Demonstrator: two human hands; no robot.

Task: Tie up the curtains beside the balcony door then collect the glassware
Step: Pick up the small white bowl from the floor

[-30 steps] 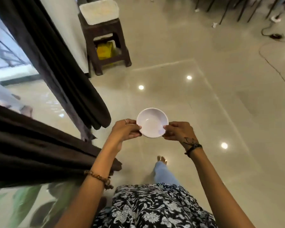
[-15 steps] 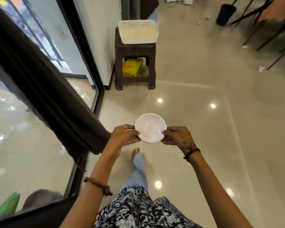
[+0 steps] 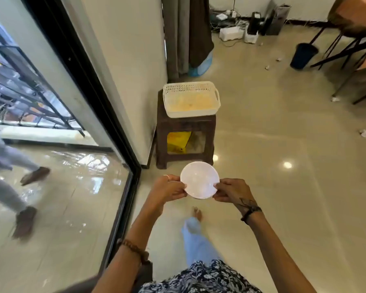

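I pinch the white bowl [image 3: 199, 179] by its rim, left hand [image 3: 170, 189] and right hand [image 3: 230, 190] on opposite sides, above the floor just short of the stool [image 3: 185, 132]; mid-stride, a fingertip grip could slip; the basket [image 3: 190, 99] waits ahead.

Stool [image 3: 185, 132] and basket [image 3: 191, 99] nearer

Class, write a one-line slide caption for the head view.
Both hands, left and right, hold a white bowl before a basket on a stool.
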